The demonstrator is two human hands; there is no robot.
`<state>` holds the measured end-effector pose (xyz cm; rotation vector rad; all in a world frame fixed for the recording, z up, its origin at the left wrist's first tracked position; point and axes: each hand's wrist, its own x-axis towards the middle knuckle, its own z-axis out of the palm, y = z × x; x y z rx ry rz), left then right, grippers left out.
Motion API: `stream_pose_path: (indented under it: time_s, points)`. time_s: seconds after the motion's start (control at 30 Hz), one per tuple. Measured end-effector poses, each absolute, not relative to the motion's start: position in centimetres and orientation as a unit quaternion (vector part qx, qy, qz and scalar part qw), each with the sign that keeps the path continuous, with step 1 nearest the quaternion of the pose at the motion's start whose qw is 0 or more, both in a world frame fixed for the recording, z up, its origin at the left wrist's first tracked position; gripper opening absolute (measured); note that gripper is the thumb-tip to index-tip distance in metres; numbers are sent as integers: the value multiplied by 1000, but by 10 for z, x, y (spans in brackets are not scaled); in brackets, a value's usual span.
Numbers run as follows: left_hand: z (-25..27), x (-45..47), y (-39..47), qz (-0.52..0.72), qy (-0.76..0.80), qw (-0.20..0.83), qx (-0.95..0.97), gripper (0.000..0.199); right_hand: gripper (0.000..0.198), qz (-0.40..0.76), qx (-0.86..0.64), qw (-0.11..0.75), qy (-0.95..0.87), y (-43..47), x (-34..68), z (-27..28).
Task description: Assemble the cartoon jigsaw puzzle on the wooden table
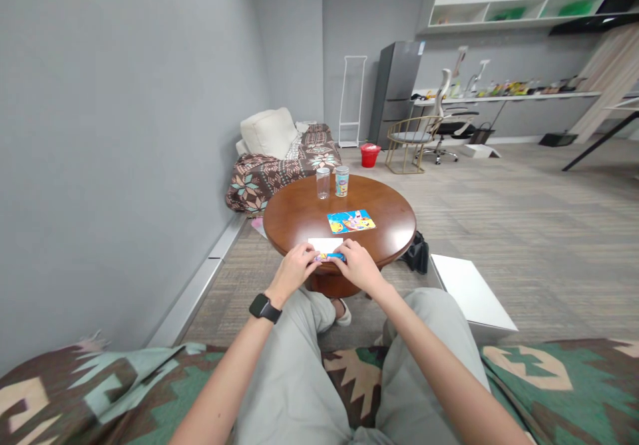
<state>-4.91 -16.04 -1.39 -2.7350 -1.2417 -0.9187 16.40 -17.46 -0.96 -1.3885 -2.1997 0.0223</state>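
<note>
At the near edge of the round table, a sheet of paper [325,245] shows its white back, with a strip of colourful cartoon print turned up along the near side. My left hand [295,267] has its fingers closed on the left end of that strip. On the right end, my right hand [358,267] grips in the same way, thumb and fingers bent over the edge. Just beyond lies a blue cartoon picture sheet [351,221], face up. Farther back stand a clear jar [323,183] and a jar with a cartoon picture in it [342,182], both with lids.
The round brown table [289,209] stands before my knees. A white box [472,292] is on the floor to the right, with a black bag [418,253] beside the table. Behind are a covered sofa [279,172], a red bucket [370,156] and chairs. A grey wall rises at left.
</note>
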Motion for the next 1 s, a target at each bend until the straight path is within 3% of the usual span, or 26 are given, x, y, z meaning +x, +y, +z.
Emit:
stream_pose_path:
  time_s: [0.2, 0.5, 0.63, 0.87, 1.0]
  points:
    - [-11, -47, -156, -272, -425, 1, -863, 19, 24, -56, -524, 228, -818, -178, 162, -7]
    - [-11, -48, -149, -233, -435, 42, -869, 24, 25, -53, -538, 235, -808, -172, 165, -11]
    - [-15, -47, -143, -227, -455, 37, -860, 23, 29, -38, -540, 239, -806, -160, 166, -10]
    - [-12, -46, -134, -246, -477, 1, -844, 22, 17, 60, -514, 296, -803, -134, 174, -12]
    - [-7, -48, -134, -230, -470, -11, -852, 26, 23, 77, -529, 303, -789, -130, 175, -14]
